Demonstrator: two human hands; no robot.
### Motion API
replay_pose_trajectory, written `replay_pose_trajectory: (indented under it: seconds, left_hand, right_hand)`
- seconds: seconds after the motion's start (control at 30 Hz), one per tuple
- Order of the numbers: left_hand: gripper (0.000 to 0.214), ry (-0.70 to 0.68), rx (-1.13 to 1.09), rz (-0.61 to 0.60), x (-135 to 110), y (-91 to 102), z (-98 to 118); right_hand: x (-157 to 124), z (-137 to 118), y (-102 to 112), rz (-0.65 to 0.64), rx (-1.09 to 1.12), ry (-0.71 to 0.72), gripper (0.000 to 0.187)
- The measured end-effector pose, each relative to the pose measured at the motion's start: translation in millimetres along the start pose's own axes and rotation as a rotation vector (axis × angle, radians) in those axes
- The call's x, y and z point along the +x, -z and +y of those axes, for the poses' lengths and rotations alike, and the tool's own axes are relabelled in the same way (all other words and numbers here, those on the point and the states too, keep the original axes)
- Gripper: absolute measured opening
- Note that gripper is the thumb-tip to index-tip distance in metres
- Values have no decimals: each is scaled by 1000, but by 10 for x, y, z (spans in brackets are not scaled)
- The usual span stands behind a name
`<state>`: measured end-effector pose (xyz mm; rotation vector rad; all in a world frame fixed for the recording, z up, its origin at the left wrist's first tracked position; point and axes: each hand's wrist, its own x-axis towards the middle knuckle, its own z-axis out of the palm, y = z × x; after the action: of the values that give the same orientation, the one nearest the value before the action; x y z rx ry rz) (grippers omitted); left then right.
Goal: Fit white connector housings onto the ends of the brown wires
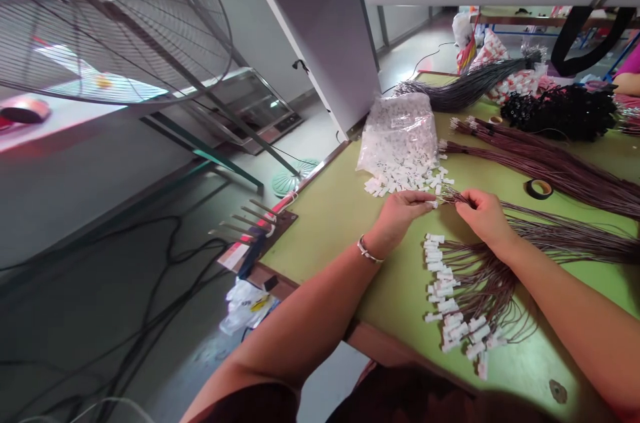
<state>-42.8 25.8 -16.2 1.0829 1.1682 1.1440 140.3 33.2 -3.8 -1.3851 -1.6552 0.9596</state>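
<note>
Head view shows your left hand (403, 210) pinching a small white connector (433, 204) between thumb and fingertips, closed tight on it just above the green table (325, 223). Your right hand (483, 215) sits just beside it. Its fingers are narrowed around the ends of a few brown wires (450, 194), and the wire tips meet the connector in the gap between your hands. A silver bracelet (367, 251) circles your left wrist.

Just beyond your left hand, a loose pile of connectors (405, 178) spills from a clear bag (400, 123). Under your right forearm, a fan of fitted wires (465, 283) lies flat, each end capped in white. A tape roll (539, 188) rests to the right of your right hand, near a long brown bundle (550, 156).
</note>
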Motion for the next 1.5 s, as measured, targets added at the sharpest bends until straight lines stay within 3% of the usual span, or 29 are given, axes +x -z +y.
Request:
replay_pose_trajectory:
  seconds: [0.43,0.6,0.73,0.83,0.9,1.03,1.17,1.4,1.5]
  left_hand:
    - [24,-58,-42,-48,-53,-39,41]
    - [22,-15,-6,-103,-41,-17,24]
    - [23,44,67,-178,-41,-27,10]
    - [23,66,74,-210,-29,-46,-11]
    - [22,70,55,-203,-17,-58,-24]
    - [22,65,48,-189,1,-64,-42]
    - [24,65,48,-201,5,-57,-51]
    - [25,85,58,-196,-12,-79,3]
    - [26,104,75,-196,-20,-84,15]
  right_hand:
    - [-10,62,-17,60,-153,96,10]
    - [-20,44,-18,91,-241,127,8]
    - [-57,40,-16,139,-433,334,8]
    - [-92,44,-16,111,-579,553,11]
    - [-104,47,-18,78,-603,601,12]
    - [-88,61,-25,38,-369,446,10]
    - [-57,70,-25,16,-116,243,20]
    - [-54,32,-36,-50,-129,166,18]
    - [-43,25,-31,-17,-74,133,18]
